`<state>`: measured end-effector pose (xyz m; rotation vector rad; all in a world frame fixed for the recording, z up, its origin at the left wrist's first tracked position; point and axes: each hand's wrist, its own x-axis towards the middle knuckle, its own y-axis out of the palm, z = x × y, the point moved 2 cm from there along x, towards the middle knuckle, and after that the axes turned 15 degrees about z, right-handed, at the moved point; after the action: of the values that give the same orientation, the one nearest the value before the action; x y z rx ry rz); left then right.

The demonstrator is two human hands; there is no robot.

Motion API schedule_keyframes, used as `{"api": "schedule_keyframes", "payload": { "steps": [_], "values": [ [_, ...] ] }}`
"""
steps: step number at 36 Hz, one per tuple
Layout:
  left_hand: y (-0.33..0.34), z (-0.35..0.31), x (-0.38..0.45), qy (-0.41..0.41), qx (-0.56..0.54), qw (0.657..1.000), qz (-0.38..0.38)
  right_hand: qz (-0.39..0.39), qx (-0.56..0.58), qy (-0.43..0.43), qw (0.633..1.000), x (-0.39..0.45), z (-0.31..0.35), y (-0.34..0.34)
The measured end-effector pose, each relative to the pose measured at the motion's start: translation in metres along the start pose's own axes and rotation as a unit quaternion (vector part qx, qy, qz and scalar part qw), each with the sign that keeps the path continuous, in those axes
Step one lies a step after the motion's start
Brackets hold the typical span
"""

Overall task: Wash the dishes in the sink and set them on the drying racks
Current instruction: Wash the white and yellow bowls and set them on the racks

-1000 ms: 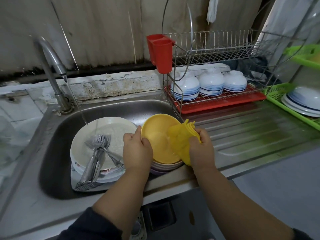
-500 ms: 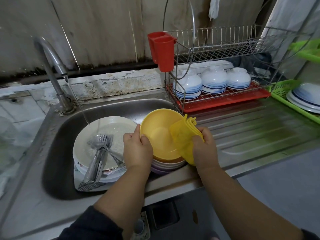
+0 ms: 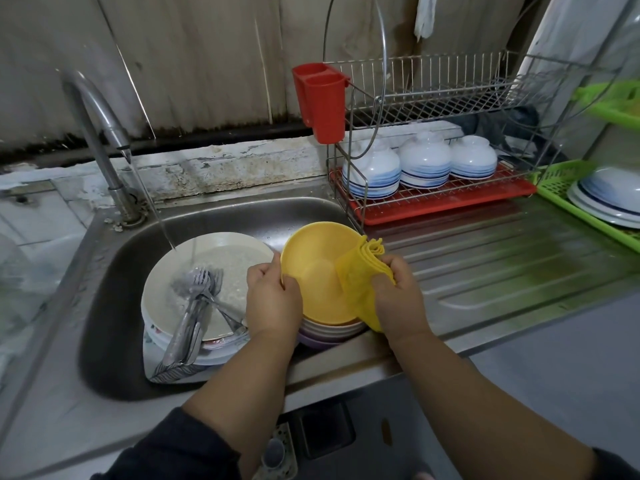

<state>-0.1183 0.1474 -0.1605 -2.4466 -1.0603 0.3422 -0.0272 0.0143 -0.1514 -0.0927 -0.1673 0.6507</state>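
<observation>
Yellow bowl (image 3: 317,271): tilted, opening facing up toward 11 o'clock. Left hand (image 3: 272,299) grips its rim at 9 o'clock; right hand (image 3: 398,292) pinches folded yellow cloth (image 3: 360,271) against its 3 o'clock rim.

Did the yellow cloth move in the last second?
Yes, a little. The yellow cloth in the right hand slid up the yellow bowl rim, toward the red tray.

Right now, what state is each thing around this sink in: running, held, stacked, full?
Faucet: running onto the plates.
Yellow bowl: tilted, top of the bowl stack, gripped by left hand.
Yellow cloth: folded, held by right hand against the bowl's rim.
White plates: stacked in the sink, wet.
Forks and spoons: lying on the top plate.
Striped bowls: upside down on the wire rack.
Red cutlery holder: hanging on the rack.
</observation>
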Motion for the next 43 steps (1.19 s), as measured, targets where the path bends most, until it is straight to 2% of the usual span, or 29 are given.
{"api": "schedule_keyframes", "payload": {
  "steps": [10, 23, 29, 31, 35, 41, 43],
  "values": [
    [0.001, -0.001, 0.000, 0.002, -0.003, 1.000, 0.012, 0.006, -0.009, -0.002, 1.000, 0.000, 0.001, 0.001],
    [0.002, -0.005, -0.001, 0.073, -0.006, 0.997, -0.021, -0.008, 0.020, 0.005, 1.000, -0.002, 0.005, -0.002],
    [0.001, -0.023, -0.009, 0.120, -0.004, 0.992, -0.033, -0.022, 0.067, 0.019, 0.997, -0.005, 0.010, -0.007],
    [0.000, -0.032, -0.010, 0.121, -0.019, 0.992, 0.010, -0.032, 0.074, 0.033, 0.996, -0.005, 0.009, -0.009],
    [-0.008, -0.057, -0.007, 0.109, -0.112, 0.977, 0.145, -0.039, 0.107, 0.051, 0.992, -0.008, 0.011, -0.009],
    [-0.021, -0.066, 0.001, -0.007, -0.252, 0.955, 0.159, -0.034, 0.119, 0.061, 0.990, -0.018, 0.020, -0.007],
    [-0.025, -0.070, 0.002, -0.019, -0.273, 0.945, 0.176, -0.035, 0.128, 0.078, 0.988, -0.017, 0.029, -0.006]
  ]
}}
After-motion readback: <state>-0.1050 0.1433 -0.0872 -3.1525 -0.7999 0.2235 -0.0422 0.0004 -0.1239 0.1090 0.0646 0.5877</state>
